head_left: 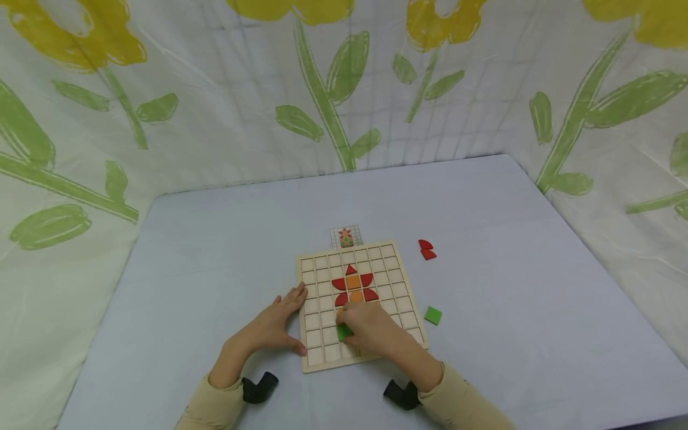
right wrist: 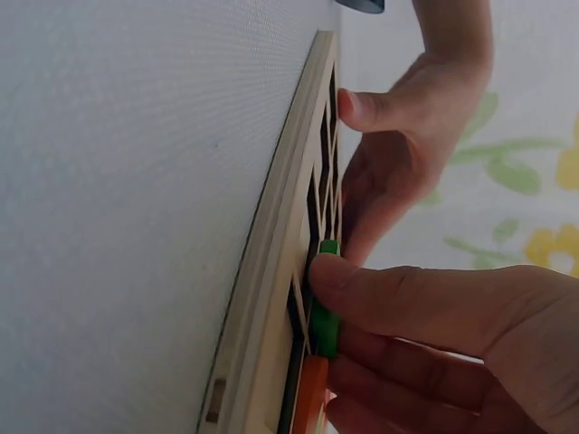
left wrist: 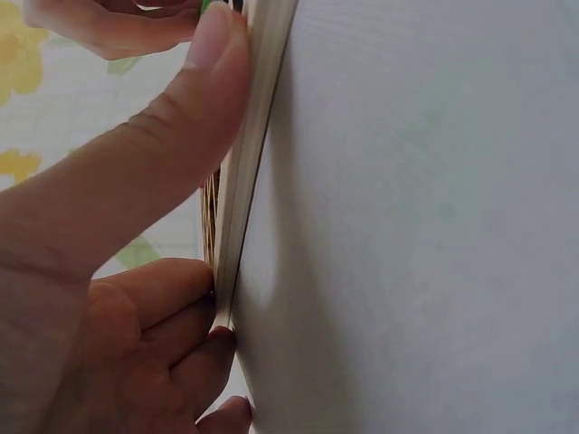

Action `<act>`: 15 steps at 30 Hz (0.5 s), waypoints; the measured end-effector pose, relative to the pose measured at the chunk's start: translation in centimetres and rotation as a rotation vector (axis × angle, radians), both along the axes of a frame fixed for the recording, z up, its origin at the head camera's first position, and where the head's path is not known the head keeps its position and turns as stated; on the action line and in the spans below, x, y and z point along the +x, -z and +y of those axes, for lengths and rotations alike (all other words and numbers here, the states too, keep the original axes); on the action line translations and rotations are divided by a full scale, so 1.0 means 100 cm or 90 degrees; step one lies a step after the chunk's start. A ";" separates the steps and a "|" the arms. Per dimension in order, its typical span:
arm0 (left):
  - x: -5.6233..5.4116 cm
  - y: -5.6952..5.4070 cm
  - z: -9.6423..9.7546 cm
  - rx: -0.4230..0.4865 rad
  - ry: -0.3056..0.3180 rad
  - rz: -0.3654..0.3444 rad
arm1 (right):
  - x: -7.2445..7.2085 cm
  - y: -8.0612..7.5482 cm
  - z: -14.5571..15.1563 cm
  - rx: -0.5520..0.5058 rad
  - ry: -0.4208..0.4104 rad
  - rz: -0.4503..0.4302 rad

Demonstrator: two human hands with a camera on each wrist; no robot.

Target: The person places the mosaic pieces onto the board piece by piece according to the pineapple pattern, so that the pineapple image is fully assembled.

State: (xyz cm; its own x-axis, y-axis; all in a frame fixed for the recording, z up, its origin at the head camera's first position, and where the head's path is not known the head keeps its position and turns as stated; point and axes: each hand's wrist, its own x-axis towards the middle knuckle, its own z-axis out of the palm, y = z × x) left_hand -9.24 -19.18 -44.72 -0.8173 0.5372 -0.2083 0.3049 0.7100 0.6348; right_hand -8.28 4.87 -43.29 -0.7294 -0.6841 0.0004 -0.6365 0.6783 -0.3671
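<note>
A wooden grid board (head_left: 315, 338) lies on the table. Its middle columns hold red pieces (head_left: 350, 270), an orange square (head_left: 352, 282) and an orange circle (head_left: 356, 296). My right hand (head_left: 371, 328) is over the lower middle cells, pinching a green square tile (head_left: 343, 332) between thumb and fingers. In the right wrist view, that tile stands at the grid beside an orange piece (right wrist: 310, 393). My left hand (head_left: 271, 325) rests against the board's left side with thumb and fingers spread along the edge. The right hand covers part of the lower rows.
A small pattern card (head_left: 346, 237) lies just beyond the board's far edge. Two red pieces (head_left: 426, 245) and another green square (head_left: 433, 315) are to the board's right on the pale table (head_left: 510, 286). A flower-print curtain (head_left: 204, 107) hangs behind.
</note>
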 end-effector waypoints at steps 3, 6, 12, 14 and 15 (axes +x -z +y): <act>0.000 0.000 0.000 0.001 0.000 0.000 | 0.001 0.000 0.000 0.005 0.003 0.005; 0.000 -0.001 0.000 0.000 -0.001 -0.003 | 0.001 0.000 -0.001 0.007 0.008 0.006; 0.000 0.000 0.000 -0.004 -0.001 0.000 | 0.001 0.000 0.000 0.006 0.012 0.006; 0.000 0.000 0.000 -0.003 -0.001 0.000 | 0.001 0.001 0.001 0.007 0.011 0.008; 0.000 0.000 0.000 -0.002 -0.001 0.000 | 0.001 0.001 0.001 0.005 0.010 0.009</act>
